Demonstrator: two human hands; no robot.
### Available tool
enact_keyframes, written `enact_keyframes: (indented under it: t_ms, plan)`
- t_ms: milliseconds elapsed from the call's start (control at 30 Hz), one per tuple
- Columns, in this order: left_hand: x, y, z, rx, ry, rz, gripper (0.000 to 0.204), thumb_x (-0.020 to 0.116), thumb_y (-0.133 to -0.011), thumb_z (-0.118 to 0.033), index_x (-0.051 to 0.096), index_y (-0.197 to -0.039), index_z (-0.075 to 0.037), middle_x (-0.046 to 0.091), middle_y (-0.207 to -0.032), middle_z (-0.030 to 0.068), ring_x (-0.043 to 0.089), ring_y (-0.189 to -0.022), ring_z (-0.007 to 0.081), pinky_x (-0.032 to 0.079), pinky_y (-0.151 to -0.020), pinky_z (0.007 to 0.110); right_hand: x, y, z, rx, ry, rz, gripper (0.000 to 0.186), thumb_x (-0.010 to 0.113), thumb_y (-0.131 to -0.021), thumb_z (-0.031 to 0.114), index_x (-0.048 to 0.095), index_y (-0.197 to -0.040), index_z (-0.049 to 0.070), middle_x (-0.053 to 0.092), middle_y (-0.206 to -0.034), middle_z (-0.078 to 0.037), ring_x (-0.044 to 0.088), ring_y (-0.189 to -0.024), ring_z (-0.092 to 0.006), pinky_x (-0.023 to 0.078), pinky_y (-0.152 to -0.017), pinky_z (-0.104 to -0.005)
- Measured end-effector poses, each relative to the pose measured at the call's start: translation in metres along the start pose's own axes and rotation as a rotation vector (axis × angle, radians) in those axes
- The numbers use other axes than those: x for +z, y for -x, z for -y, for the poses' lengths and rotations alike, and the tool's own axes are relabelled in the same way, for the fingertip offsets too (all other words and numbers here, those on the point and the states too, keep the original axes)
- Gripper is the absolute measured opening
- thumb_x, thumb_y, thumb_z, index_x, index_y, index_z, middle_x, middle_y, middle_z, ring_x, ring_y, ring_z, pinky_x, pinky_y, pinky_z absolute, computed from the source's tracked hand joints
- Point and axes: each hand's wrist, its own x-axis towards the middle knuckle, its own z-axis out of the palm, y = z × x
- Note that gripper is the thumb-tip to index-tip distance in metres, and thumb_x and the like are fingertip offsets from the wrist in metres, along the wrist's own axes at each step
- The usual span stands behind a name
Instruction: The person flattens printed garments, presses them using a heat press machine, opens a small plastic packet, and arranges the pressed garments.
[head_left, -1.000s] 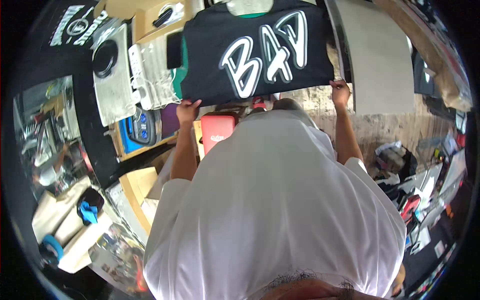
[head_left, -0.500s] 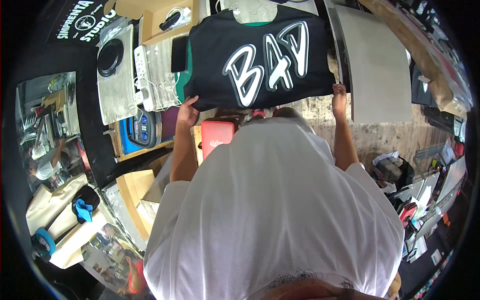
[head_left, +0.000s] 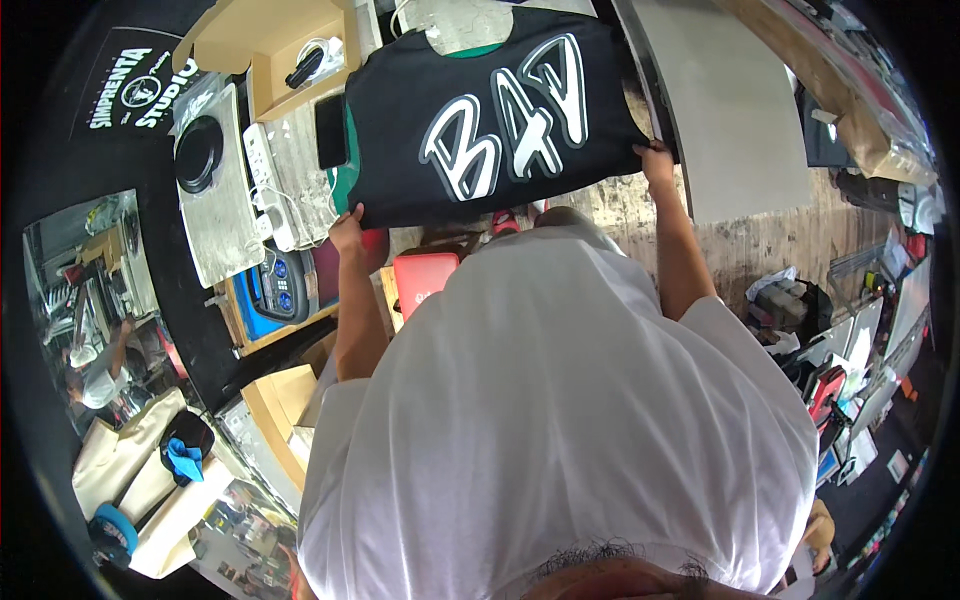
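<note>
A black shirt [head_left: 385, 110] with large white and grey lettering lies spread over a green surface [head_left: 346, 178] at the work table. At its near left corner, my left hand [head_left: 346, 230] pinches the hem. My right hand [head_left: 656, 165] grips the near right corner, fingers closed on the cloth. Between the two hands the hem is stretched out, and the neckline points away from me. What the shirt rests on is mostly hidden beneath it.
A dark phone [head_left: 331, 132] lies left of the shirt, near a white power strip [head_left: 268, 185] with cables. Behind is an open cardboard box [head_left: 262, 95]. A grey panel [head_left: 740, 120] stands at right. A red stool seat [head_left: 425, 277] is below my left forearm.
The whole view has shifted and turned slightly, so the shirt and surroundings sit farther left in the picture. Both hands keep hold of the shirt's near corners.
</note>
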Motion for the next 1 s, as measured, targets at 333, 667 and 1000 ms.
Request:
enact_keyframes:
  t_ms: [333,667,1000]
  plan:
    - [-0.003,-0.003,-0.006,0.1,-0.044,0.085,0.026,0.081,-0.076,-0.019,0.064,-0.067,-0.002,0.057,-0.066,-0.0009,0.048,-0.064,0.0122,0.041,-0.065,0.029,-0.002,0.003,-0.012,-0.034,0.03,-0.252,0.027,0.078,-0.073,0.013,0.062,-0.093,0.003,0.067,-0.084,-0.009,0.06,-0.075,-0.0172,0.047,-0.074,-0.0295]
    - [0.002,0.02,-0.022,0.261,-0.5,-0.173,0.027,0.08,-0.074,-0.026,0.073,-0.084,-0.002,0.071,-0.081,0.0137,0.067,-0.074,0.0246,0.051,-0.071,0.036,0.017,0.012,0.021,-0.363,0.523,-0.457,0.02,0.058,-0.073,0.005,0.06,-0.093,0.003,0.067,-0.092,-0.018,0.063,-0.089,-0.0403,0.05,-0.08,-0.0472]
    - [0.039,0.049,-0.054,0.46,-0.263,-0.084,0.017,0.069,-0.085,-0.016,0.061,-0.081,-0.001,0.065,-0.074,0.0109,0.061,-0.068,0.0211,0.049,-0.066,0.034,0.109,-0.116,0.189,-0.913,0.627,-0.129,0.021,0.067,-0.082,0.025,0.064,-0.097,0.01,0.064,-0.106,-0.012,0.057,-0.108,-0.0323,0.046,-0.087,-0.0456]
